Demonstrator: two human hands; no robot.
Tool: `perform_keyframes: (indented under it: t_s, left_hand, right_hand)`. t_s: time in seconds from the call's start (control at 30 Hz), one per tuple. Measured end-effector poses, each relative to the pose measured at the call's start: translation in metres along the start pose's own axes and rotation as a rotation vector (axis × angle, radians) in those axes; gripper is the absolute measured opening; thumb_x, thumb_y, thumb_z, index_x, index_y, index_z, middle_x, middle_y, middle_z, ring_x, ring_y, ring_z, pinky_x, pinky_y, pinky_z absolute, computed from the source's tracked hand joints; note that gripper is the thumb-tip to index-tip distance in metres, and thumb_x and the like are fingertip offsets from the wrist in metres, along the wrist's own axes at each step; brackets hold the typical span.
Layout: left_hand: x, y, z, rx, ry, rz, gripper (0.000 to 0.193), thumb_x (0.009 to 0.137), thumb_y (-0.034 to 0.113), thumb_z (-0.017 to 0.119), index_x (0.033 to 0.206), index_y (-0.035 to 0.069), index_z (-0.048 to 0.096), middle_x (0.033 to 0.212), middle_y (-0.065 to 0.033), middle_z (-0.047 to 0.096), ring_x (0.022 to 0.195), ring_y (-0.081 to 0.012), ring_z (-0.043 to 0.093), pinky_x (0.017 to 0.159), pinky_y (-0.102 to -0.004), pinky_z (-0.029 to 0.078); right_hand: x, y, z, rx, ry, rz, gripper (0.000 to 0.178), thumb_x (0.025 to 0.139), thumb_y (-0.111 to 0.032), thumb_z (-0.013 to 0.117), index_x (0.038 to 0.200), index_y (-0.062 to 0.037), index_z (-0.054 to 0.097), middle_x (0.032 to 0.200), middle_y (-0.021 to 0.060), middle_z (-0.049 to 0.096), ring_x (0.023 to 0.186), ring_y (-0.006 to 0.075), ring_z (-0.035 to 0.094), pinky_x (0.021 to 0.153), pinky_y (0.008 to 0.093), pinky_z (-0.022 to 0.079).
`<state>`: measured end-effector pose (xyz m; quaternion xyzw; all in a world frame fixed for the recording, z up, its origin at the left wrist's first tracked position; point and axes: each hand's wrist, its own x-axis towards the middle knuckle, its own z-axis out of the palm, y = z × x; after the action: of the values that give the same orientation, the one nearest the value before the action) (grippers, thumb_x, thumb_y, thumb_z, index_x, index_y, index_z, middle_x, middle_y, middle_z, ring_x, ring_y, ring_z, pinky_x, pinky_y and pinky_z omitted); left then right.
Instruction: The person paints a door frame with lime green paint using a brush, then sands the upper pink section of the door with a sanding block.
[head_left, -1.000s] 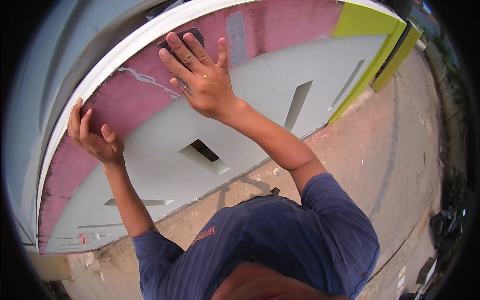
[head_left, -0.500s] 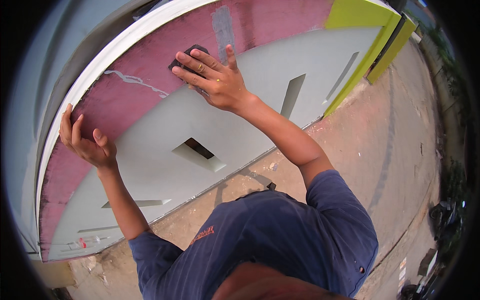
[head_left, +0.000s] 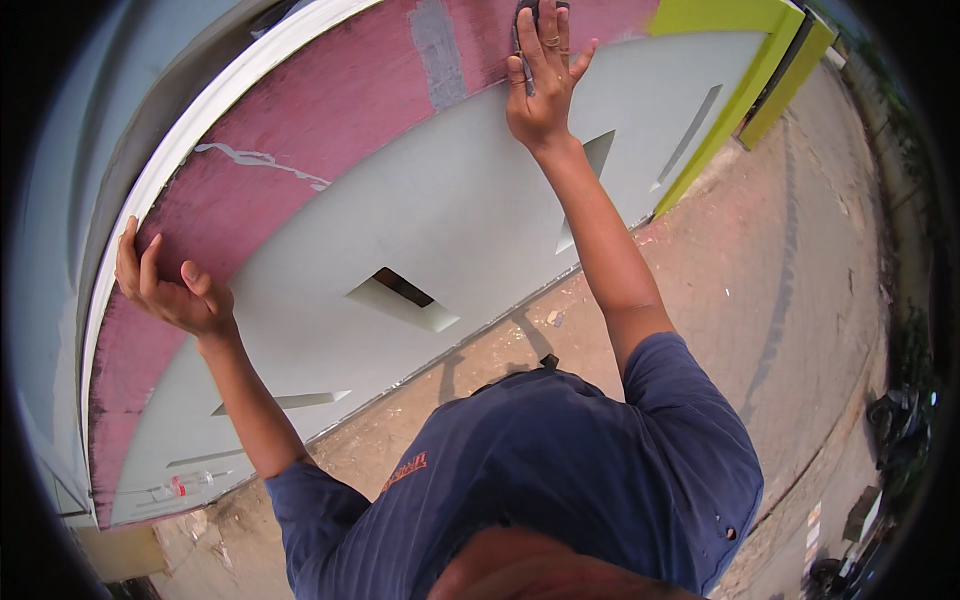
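Sanding pad (head_left: pixel 528 12), small and dark, sits pinned flat under the right hand (head_left: pixel 540 85) at the far upper reach of the wall (head_left: pixel 450 210), mostly hidden by the spread fingers (head_left: pixel 563 35); it looks like an abrasive block, though too little shows to be sure. That hand is open and pressing, palm to the surface, not curled around anything. Half a second ago it worked lower and further left on the pink band (head_left: pixel 300 130); now the arm is stretched nearly straight and the pad has travelled up and to the right, close beside the grey patch (head_left: pixel 437 50). So the rubbing has swept across the pink strip toward its right-hand end, with the stretch nearer the left hand already passed over.

Left hand (head_left: pixel 170 290) is open too, fingers hooked over the white edge (head_left: pixel 190 150) above the pink band, thumb out, bracing the body; it holds nothing loose and has barely shifted from where it was before.

Between the two hands the grey wall carries a slot-like recess (head_left: pixel 405 300), its opening dark inside, and nothing can be made out within it. A narrower slot (head_left: pixel 280 402) lies below the left hand. Right of the right hand stands a yellow-green post (head_left: pixel 735 90). Beneath both arms runs the dirt ground (head_left: pixel 800 280), and the person's dark blue shirt (head_left: pixel 560 470) fills the lower view.
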<state>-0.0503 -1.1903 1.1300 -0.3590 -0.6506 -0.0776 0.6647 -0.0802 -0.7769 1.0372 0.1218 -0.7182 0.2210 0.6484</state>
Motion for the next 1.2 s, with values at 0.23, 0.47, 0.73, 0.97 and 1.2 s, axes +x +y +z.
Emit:
perform_keyframes:
  t_s: [0.23,0.47,0.73,0.97,1.2]
  left_hand:
    - [-0.008,-0.001,0.004,0.036,0.04,-0.046,0.039,0.107,0.044,0.046,0.12,0.01,0.057,0.137,-0.0127,0.063,0.132,-0.0284,0.051,0.111,-0.0428,0.039]
    - [-0.004,-0.002,0.004,0.024,0.057,-0.012,0.038,0.106,0.045,0.048,0.116,0.01,0.059,0.135,-0.0116,0.064,0.129,-0.0263,0.054,0.109,-0.041,0.039]
    - [-0.02,-0.013,-0.008,-0.01,-0.042,-0.033,0.041,0.097,0.028,0.058,0.131,0.006,0.06,0.148,-0.0199,0.054,0.141,-0.0377,0.046,0.117,-0.0498,0.032]
    - [-0.035,0.001,-0.021,0.009,-0.133,-0.007,0.045,0.094,0.021,0.059,0.136,0.003,0.06,0.149,-0.026,0.052,0.14,-0.0422,0.047,0.118,-0.0513,0.033]
    - [-0.185,0.032,-0.109,-0.4,-0.418,-0.264,0.043,0.076,-0.003,0.066,0.118,0.007,0.068,0.148,-0.0212,0.055,0.137,-0.0414,0.052,0.108,-0.0507,0.049]
  right_hand:
    - [0.016,-0.054,0.011,0.084,0.068,0.17,0.055,0.101,-0.016,0.053,0.155,-0.0046,0.044,0.168,0.0178,0.028,0.158,0.0347,0.02,0.125,0.0578,0.008]
    - [-0.056,-0.047,0.043,0.029,-0.26,-0.049,0.054,0.096,-0.016,0.063,0.149,-0.0197,0.057,0.169,0.0053,0.032,0.159,0.0238,0.02,0.119,0.0662,-0.01]
    - [0.0,-0.032,0.012,0.031,0.021,-0.015,0.052,0.11,-0.027,0.045,0.16,-0.0163,0.039,0.171,0.0046,0.026,0.159,0.0246,0.019,0.117,0.0669,-0.015]
    - [0.041,-0.126,0.036,0.11,0.173,0.395,0.057,0.111,-0.028,0.035,0.163,-0.0077,0.027,0.173,0.0134,0.012,0.161,0.0319,0.003,0.12,0.0639,-0.014]
    - [0.014,-0.155,0.053,-0.116,-0.116,-0.082,0.053,0.106,-0.023,0.048,0.158,-0.0159,0.042,0.171,0.0073,0.024,0.16,0.0269,0.014,0.121,0.0627,-0.01]
